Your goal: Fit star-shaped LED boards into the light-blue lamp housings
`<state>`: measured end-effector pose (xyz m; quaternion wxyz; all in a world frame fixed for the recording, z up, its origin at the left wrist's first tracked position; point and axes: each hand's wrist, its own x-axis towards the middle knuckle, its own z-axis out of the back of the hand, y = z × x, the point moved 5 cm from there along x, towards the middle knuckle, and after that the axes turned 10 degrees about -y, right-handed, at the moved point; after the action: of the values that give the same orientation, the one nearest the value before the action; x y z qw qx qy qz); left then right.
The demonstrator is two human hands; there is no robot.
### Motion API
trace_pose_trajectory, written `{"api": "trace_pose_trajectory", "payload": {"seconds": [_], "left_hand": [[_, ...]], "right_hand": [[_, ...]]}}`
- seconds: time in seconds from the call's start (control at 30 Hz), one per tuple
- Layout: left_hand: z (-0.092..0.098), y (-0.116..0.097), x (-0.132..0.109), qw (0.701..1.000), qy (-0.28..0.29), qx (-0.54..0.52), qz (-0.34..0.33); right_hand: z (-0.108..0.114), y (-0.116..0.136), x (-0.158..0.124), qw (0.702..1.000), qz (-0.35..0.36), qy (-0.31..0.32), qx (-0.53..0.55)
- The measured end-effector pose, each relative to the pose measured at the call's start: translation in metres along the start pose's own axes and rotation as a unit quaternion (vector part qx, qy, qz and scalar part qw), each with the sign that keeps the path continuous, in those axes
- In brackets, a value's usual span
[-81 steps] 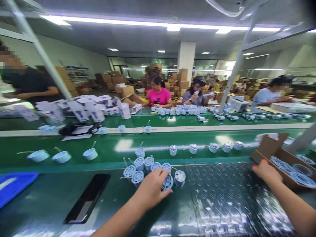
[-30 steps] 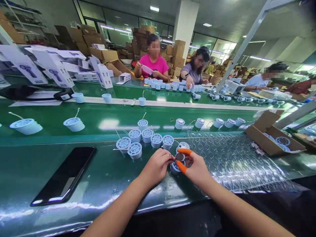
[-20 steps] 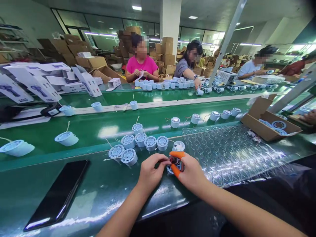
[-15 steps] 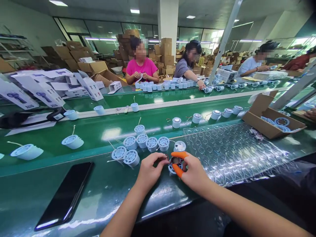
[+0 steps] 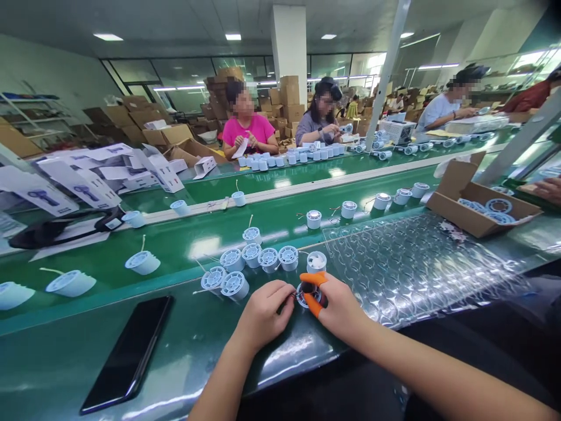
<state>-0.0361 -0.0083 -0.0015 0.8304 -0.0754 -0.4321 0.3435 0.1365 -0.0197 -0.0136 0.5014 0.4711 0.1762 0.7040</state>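
My right hand [image 5: 335,302] wears orange finger cots on its thumb and forefinger, which pinch a small dark round part [image 5: 308,287] just above a pale blue round housing [image 5: 304,296]. My left hand [image 5: 264,313] sits at the housing's left side, its fingertips closed on a thin wire [image 5: 291,296]. Beside my hands stands a tight group of similar slotted housings [image 5: 252,255]. The housing under my fingers is partly hidden by them.
A black smartphone [image 5: 127,354] lies on the green bench to the left. Bubble wrap [image 5: 407,263] spreads to the right, and a cardboard box [image 5: 477,202] holds blue rings. More housings stand along a green conveyor belt [image 5: 272,231]. Co-workers sit beyond it.
The view has drifted slightly left and upward. My hands stay together at the same housing, and the dark round part now sits a little lower, closer to the housing.
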Motion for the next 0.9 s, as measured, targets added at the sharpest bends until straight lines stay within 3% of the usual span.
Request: {"api": "trace_pose_trajectory", "payload": {"seconds": [0.2, 0.47, 0.63, 0.7, 0.8, 0.9], "left_hand": [[-0.002, 0.012, 0.005, 0.995, -0.029, 0.024, 0.092], [-0.018, 0.023, -0.017, 0.979, 0.042, 0.112, 0.167], [-0.019, 0.021, -0.016, 0.982, 0.067, 0.102, 0.146], [-0.002, 0.013, -0.014, 0.985, 0.037, 0.084, 0.146], [0.031, -0.014, -0.015, 0.98, -0.073, 0.07, 0.174], [0.037, -0.044, -0.015, 0.966, -0.114, -0.022, 0.23]], "right_hand": [[-0.001, -0.001, 0.001, 1.0, -0.007, 0.008, -0.021], [-0.004, 0.006, 0.002, 0.999, -0.021, 0.023, -0.024], [-0.001, 0.004, 0.006, 0.998, -0.026, 0.023, 0.053], [0.003, 0.005, 0.009, 0.995, -0.024, 0.024, 0.092], [0.013, 0.01, 0.012, 0.993, -0.036, 0.014, 0.112], [0.02, 0.02, 0.011, 0.985, -0.076, 0.02, 0.151]]}}
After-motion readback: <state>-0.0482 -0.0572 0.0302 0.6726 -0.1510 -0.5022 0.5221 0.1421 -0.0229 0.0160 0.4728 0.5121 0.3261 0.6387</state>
